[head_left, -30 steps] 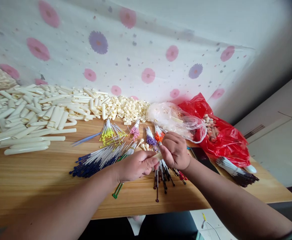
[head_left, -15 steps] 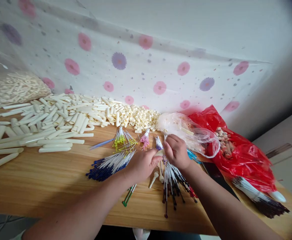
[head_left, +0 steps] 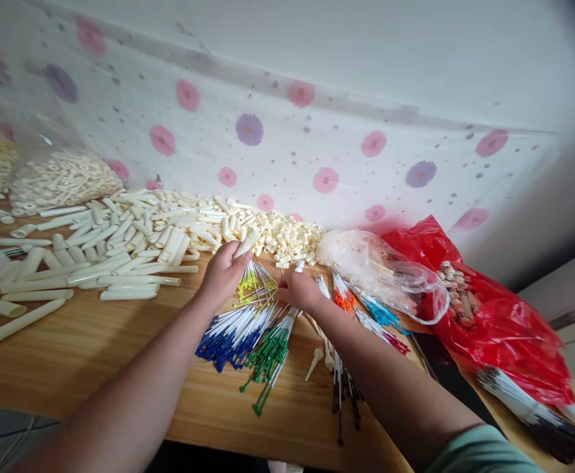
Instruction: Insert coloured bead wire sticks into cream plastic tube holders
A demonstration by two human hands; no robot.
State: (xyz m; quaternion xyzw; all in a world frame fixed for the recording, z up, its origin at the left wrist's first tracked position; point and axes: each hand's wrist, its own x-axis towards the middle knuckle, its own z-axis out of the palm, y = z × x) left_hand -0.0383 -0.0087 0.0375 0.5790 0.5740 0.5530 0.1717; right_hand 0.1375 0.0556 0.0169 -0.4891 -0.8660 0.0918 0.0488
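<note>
My left hand (head_left: 224,276) is closed around a short cream plastic tube (head_left: 248,244), held up in front of the pile of similar pieces. My right hand (head_left: 299,290) is lowered over the thin sticks, fingers curled down; whatever lies under its fingertips is hidden. Just left of it are yellow-tipped white sticks (head_left: 256,282). Below both hands spread blue-tipped sticks (head_left: 230,338) and green-tipped sticks (head_left: 270,351). Beneath my right forearm, dark-tipped sticks (head_left: 341,394) are partly covered. Two cream pointed pieces (head_left: 315,361) lie beside them.
Cream tubes (head_left: 129,243) and small slotted caps (head_left: 292,238) are heaped along the wall. A clear bag (head_left: 65,177) of small parts stands at far left. To the right are a white plastic bag (head_left: 366,263), a red bag (head_left: 504,341) and orange-tipped sticks (head_left: 343,297).
My hands were together at the middle around a cream piece. Now they are apart: the left has moved left and up with the tube, the right over the sticks. The view has shifted slightly.
</note>
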